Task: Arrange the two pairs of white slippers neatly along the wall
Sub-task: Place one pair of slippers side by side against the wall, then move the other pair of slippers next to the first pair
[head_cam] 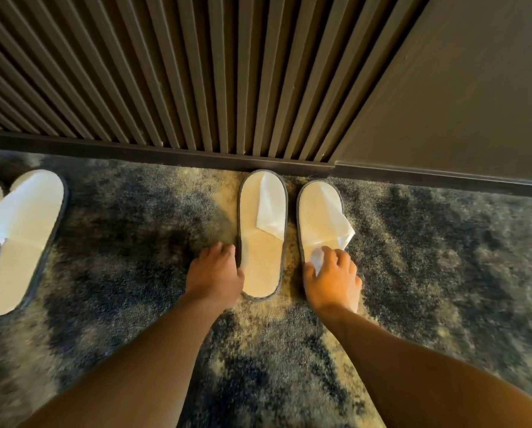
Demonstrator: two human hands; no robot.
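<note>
Slippers are the whole job, and they look light, thin and floppy: flat soles with a dark edging and a soft white upper that creases like paper, so my guess is they slide easily on the carpet [135, 304] and are best nudged by the sole's edge or heel, not lifted by the upper. Taking the baseboard [166, 156] as the landmark, the far-left pair [20, 239] lies a little out from it, one slipper overlapping the other and partly cut off by the frame edge, angled rather than square. Next comes the left hand [215, 273], fingers loosely spread and curled, not gripping, its fingertips against the outer edge of the left slipper [261, 236], whose toe nearly touches the baseboard. Just beside it, with a narrow strip of carpet between, sits the right slipper [320, 220], toe a shade farther from the baseboard, its upper crumpled and folded out over the right side. The right hand [334, 279] covers its heel, fingers pinched together on a loose fold of that upper.
</note>
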